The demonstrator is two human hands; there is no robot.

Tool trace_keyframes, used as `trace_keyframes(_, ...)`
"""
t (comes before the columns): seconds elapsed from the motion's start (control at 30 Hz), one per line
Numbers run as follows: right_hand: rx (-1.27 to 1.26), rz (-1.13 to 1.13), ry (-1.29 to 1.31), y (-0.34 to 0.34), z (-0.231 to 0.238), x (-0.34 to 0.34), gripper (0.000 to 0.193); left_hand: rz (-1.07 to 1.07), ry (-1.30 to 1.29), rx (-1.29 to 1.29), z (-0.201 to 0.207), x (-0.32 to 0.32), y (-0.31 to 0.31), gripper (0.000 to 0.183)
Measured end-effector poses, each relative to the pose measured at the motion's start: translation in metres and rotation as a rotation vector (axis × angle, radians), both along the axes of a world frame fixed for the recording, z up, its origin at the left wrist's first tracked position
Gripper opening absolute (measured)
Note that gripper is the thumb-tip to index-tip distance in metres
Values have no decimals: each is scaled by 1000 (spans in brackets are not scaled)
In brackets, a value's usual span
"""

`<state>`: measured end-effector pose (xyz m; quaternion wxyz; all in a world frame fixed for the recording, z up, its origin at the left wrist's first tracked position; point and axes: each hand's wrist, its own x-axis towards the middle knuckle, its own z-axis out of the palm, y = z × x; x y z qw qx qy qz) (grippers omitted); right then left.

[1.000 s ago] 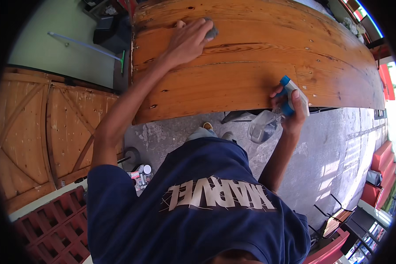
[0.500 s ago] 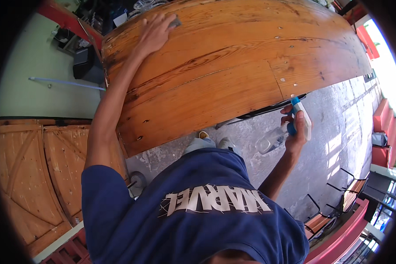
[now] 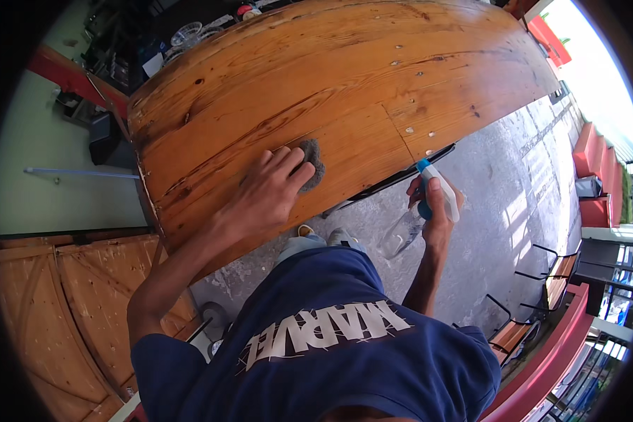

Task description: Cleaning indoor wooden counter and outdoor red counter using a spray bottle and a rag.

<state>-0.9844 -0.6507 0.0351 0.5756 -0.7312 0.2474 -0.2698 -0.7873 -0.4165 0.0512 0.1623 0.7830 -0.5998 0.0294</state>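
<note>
Under the bent fingers of my left hand (image 3: 271, 186) is a dark grey cloth (image 3: 312, 167), bunched up against the wooden tabletop (image 3: 359, 141) close to its near edge. My right hand (image 3: 437, 204) grips a spray bottle (image 3: 403, 232) by its neck, off the table's near side and above the floor. The bottle has a clear body and a blue and white trigger head (image 3: 444, 184), whose nozzle points toward the tabletop. Part of the bottle's neck is hidden behind my fingers.
Clear plastic containers (image 3: 187, 33) stand beyond the far left edge of the table. Wooden panel doors (image 3: 98, 302) are at the left. Grey concrete floor (image 3: 492, 211) lies to the right, with wood-slatted chairs (image 3: 517, 330) and red steps (image 3: 598, 158) along its side.
My left hand has come from the table's far left toward the near edge with the cloth. The right hand and spray bottle appear further left in the picture, as the whole view has shifted.
</note>
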Motion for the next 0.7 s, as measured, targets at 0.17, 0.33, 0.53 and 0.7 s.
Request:
trace_keyframes(0.17, 48, -22, -127, 0, -1, -2, 56, -99, 12, -192, -14, 71, -26, 23)
trace_keyframes(0.33, -11, -92, -85, 17, 10, -10, 61, 197, -41, -380, -15, 260, -51, 16)
trace_keyframes(0.53, -14, -191, -81, 11, -2, -34, 54, 157, -39, -358, -20, 233, -79, 14)
trace_keyframes(0.7, 126, -243, -215, -4, -3, -23, 53, -236, 168, -256, -8, 8, -76, 17)
